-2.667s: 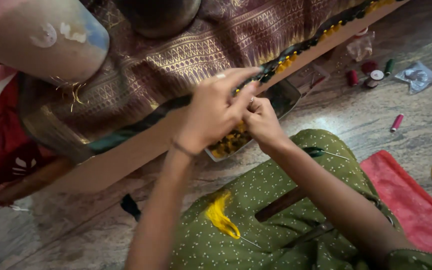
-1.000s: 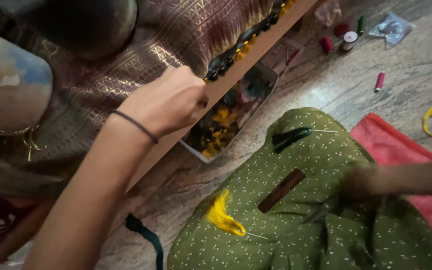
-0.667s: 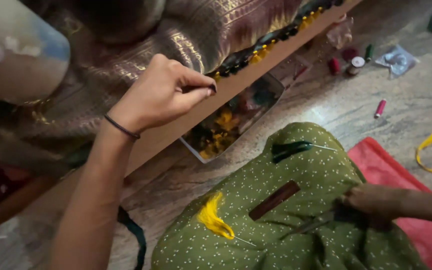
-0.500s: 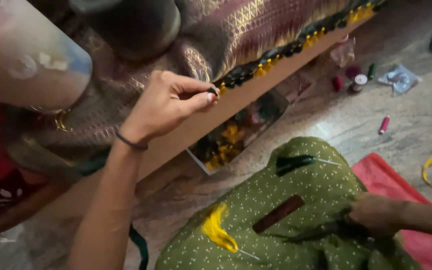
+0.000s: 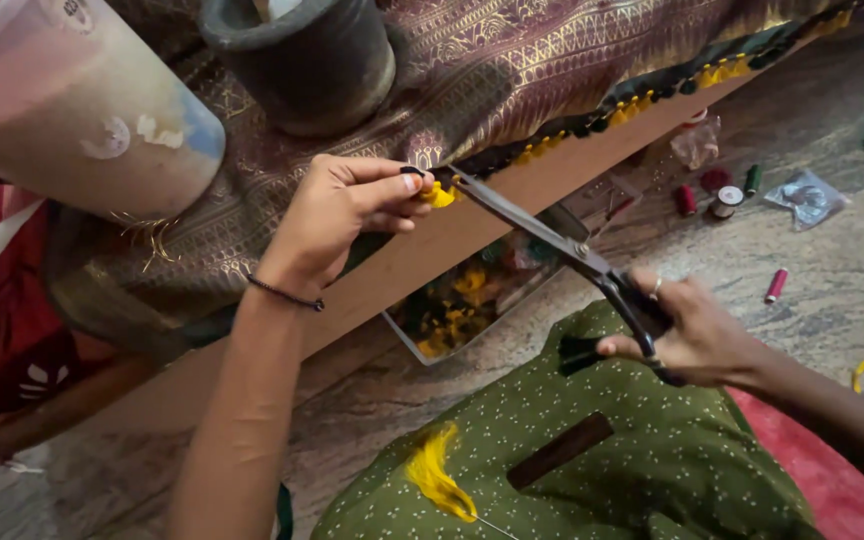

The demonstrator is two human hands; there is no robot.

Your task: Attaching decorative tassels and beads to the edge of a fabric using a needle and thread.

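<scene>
My left hand [image 5: 347,215] pinches a small yellow tassel [image 5: 438,194] on the edge of a maroon and gold brocade cloth [image 5: 512,70] draped over a wooden board [image 5: 422,260]. My right hand [image 5: 687,330] grips the handles of long dark scissors [image 5: 552,235]. The blade tips reach up to the tassel by my left fingers. A row of yellow and dark tassels [image 5: 712,72] runs along the cloth's border to the right.
A tray [image 5: 472,300] of yellow and dark threads lies under the board. On my green dotted lap [image 5: 592,470] rest a yellow thread tuft [image 5: 437,475] and a brown stick [image 5: 560,452]. Thread spools [image 5: 717,190] and small bags lie on the floor at right. A dark pot [image 5: 302,60] stands on the cloth.
My right hand has picked up the scissors from my lap and raised them to the tassel. My left hand stays pinching at the cloth's edge.
</scene>
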